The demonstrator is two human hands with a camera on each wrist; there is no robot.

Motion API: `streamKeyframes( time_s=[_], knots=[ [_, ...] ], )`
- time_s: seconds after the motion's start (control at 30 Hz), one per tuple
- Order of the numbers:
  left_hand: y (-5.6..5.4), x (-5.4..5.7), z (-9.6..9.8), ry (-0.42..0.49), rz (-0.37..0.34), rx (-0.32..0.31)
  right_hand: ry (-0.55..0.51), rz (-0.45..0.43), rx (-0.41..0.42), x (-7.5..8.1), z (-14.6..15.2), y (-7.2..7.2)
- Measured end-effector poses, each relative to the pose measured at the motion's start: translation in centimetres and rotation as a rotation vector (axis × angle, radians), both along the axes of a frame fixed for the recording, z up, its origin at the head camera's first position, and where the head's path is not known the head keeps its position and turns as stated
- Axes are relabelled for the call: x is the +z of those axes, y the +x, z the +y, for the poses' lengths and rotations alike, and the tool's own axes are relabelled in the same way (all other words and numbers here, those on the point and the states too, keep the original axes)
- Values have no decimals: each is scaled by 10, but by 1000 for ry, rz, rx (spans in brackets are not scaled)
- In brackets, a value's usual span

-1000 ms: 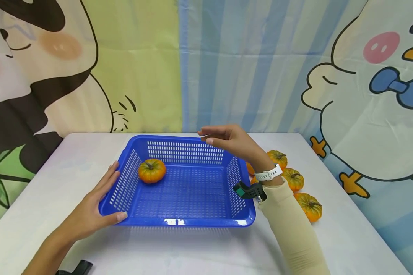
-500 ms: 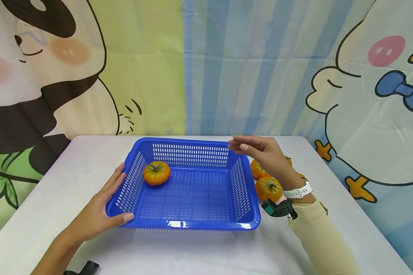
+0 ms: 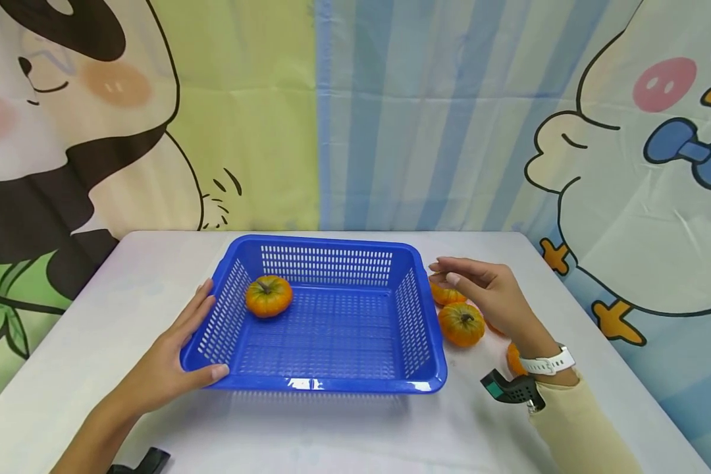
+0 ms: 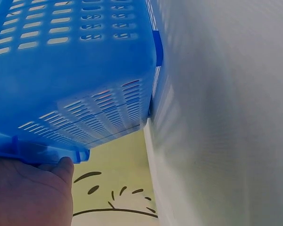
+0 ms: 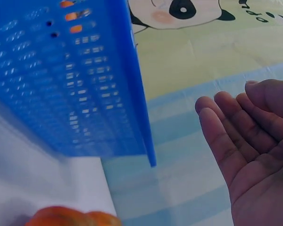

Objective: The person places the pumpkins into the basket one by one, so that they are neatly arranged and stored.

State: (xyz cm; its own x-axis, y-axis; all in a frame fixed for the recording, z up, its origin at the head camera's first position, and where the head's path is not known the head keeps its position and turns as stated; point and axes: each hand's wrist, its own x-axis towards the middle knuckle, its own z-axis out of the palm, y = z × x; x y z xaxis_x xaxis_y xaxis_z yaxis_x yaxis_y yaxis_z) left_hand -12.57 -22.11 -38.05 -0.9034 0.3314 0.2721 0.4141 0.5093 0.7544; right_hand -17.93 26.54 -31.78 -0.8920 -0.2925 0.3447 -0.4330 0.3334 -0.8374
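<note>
A blue plastic basket (image 3: 316, 384) with slotted sides stands on the table. One small orange pumpkin (image 3: 269, 296) lies inside it, towards the left. My left hand (image 3: 162, 359) rests against the basket's left front corner, fingers nearly straight along the left rim and thumb on the front rim. To the right of the basket, my right hand (image 3: 494, 293) hovers over more pumpkins, its fingers loosely bent. In the right wrist view, nothing is in that palm (image 5: 259, 183). The nearest loose pumpkin (image 3: 462, 324) sits beside the basket's right wall; others are partly hidden behind the hand and wrist.
A white cloth covers the table (image 3: 343, 434), whose back edge meets a printed cartoon curtain (image 3: 379, 118). A black strap end (image 3: 153, 461) shows at my left wrist. My right wrist carries a white band (image 3: 548, 363) and a dark camera strap (image 3: 512, 390).
My right hand has moved from above the basket's back right part, rightward and down, to over the loose pumpkins. The left hand stays at the basket corner. The head view has shifted slightly.
</note>
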Motion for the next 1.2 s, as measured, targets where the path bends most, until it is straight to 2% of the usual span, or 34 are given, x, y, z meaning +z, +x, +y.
streamKeyframes(
  time_s=[0.23,0.4,0.7,0.97,1.2],
  knots=[
    [-1,0,-1,-10,9,-2,41,-5,-156,-13,22,8],
    [-2,3,-1,-12,22,-11,87,-45,-217,-22,35,11],
    [-1,2,0,-36,16,-7,133,-98,-246,-37,54,7],
    [-2,2,0,-30,15,-11,158,-227,-282,-49,66,5],
    [-1,3,0,-52,15,4,164,-252,-272,-55,68,3]
  ],
)
